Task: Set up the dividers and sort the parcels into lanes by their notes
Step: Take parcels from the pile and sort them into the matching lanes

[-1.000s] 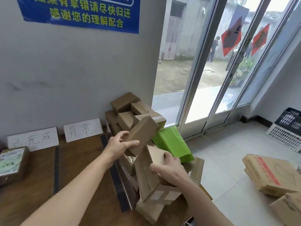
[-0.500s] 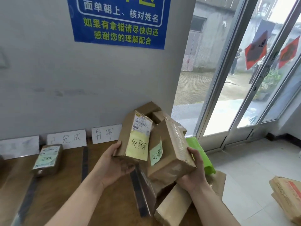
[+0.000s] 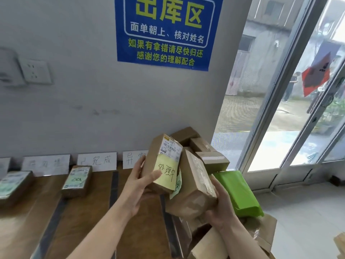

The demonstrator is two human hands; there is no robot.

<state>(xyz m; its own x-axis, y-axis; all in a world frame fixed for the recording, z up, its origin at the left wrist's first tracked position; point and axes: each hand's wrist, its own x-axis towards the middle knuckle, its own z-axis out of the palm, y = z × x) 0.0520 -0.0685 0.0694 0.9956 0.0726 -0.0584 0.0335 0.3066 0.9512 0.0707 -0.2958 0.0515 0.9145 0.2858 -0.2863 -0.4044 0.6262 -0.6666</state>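
My left hand point(image 3: 139, 186) grips a small brown parcel point(image 3: 158, 156) with a shipping label and a yellow handwritten note, held upright above the table. Close beside it, my right hand point(image 3: 219, 208) holds a second brown parcel point(image 3: 194, 186) from below; its pale green note is mostly hidden behind the first parcel. Dark divider strips point(image 3: 113, 186) run across the wooden table point(image 3: 89, 217), forming lanes. White lane signs point(image 3: 97, 161) lean against the wall. Two parcels lie in lanes: one point(image 3: 77, 181) under the middle sign, another point(image 3: 13, 186) at the far left.
A heap of brown boxes point(image 3: 209, 152) and a green mailer bag point(image 3: 237, 193) sits at the table's right end. A blue poster point(image 3: 166, 30) hangs on the wall, with a socket point(image 3: 35, 71) to the left. Glass doors point(image 3: 291, 113) stand on the right.
Both hands lifted their parcels out of the heap and turned the notes toward me. The view swung up and left, showing more lanes and signs.
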